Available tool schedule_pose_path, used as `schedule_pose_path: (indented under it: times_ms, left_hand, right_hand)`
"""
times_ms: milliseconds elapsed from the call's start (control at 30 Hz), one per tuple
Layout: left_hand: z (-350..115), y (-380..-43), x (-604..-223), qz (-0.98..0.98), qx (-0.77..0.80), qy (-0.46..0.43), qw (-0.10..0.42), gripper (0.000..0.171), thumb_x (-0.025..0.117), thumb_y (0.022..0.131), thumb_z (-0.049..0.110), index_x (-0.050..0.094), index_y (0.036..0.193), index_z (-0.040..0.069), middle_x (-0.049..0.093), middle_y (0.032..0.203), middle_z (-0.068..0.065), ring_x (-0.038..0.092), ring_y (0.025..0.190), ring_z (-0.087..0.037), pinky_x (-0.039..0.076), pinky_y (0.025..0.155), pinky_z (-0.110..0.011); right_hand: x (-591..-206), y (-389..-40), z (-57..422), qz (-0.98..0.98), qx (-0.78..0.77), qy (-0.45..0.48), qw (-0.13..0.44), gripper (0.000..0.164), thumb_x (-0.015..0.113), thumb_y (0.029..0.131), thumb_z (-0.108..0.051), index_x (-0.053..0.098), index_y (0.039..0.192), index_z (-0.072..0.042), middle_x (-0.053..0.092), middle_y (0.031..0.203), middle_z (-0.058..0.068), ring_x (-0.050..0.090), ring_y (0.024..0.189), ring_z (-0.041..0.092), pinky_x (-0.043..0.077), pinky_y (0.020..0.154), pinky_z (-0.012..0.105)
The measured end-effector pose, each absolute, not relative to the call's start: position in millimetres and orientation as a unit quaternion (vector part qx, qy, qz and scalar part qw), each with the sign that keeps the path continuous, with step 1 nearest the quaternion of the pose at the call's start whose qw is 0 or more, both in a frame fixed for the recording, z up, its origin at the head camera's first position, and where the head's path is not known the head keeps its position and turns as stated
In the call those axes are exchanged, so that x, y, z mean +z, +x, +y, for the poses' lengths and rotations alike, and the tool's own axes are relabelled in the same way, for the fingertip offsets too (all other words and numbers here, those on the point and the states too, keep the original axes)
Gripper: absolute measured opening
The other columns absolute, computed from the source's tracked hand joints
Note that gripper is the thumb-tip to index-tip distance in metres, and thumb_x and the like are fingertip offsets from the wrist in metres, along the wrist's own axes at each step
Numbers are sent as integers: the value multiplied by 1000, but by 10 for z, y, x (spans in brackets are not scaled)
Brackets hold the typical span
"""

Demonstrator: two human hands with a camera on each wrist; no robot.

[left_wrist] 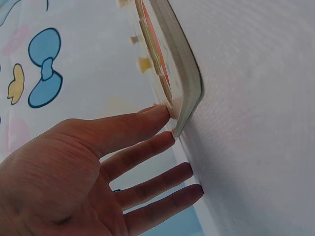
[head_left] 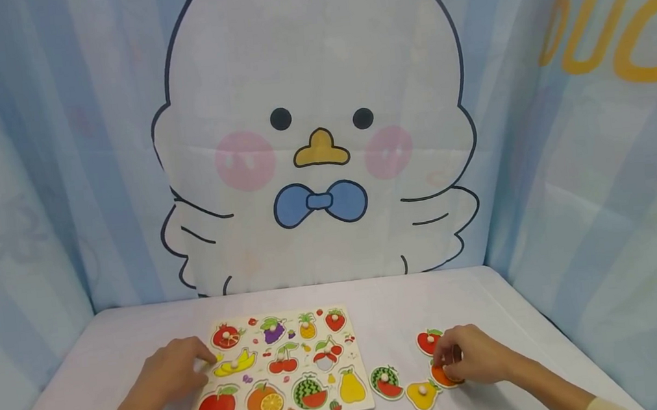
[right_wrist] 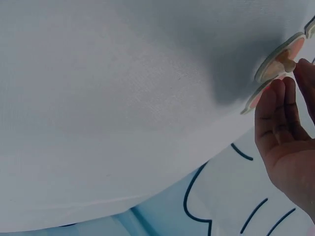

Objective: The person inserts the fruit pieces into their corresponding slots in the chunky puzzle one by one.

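Note:
In the head view, my left hand (head_left: 175, 371) is at the left edge of a wooden fruit puzzle board (head_left: 265, 389). Its thumb and index finger pinch the board's edge near a corner in the left wrist view, while the other fingers extend beside it. My right hand (head_left: 475, 355) is over an orange puzzle piece (head_left: 442, 375) on the table, partly hiding it. The right wrist view shows fingertips right at that piece's wooden knob (right_wrist: 290, 66), with thumb and fingers apart. An apple piece (head_left: 427, 342) lies just behind.
A watermelon piece (head_left: 387, 385) and a pear piece (head_left: 423, 397) lie between the board and my right hand. Several knobbed pieces, such as the bananas (head_left: 239, 364), sit in the board. A curtain with a cartoon duck (head_left: 326, 251) hangs behind the white table (head_left: 396, 310).

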State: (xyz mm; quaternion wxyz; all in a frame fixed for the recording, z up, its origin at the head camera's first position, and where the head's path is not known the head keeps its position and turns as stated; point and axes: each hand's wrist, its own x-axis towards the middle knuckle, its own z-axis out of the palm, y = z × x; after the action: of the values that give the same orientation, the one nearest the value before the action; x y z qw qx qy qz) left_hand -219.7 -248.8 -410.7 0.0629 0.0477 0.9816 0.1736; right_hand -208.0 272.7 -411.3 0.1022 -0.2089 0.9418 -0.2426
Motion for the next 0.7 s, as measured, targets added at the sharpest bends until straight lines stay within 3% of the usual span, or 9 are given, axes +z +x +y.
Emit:
schedule_pose_path:
  times_ms: [700]
  left_hand:
    - [-2497, -2186, -4140, 983, 172, 44, 53, 25, 80, 73, 14, 72, 96, 17, 67, 102, -2, 57, 105, -33, 47, 88, -58]
  right_hand:
    - [-4263, -2338, 2542, 970, -226, -91, 13, 15, 72, 82, -5, 62, 87, -15, 54, 70, -4, 50, 64, 14, 48, 54, 21]
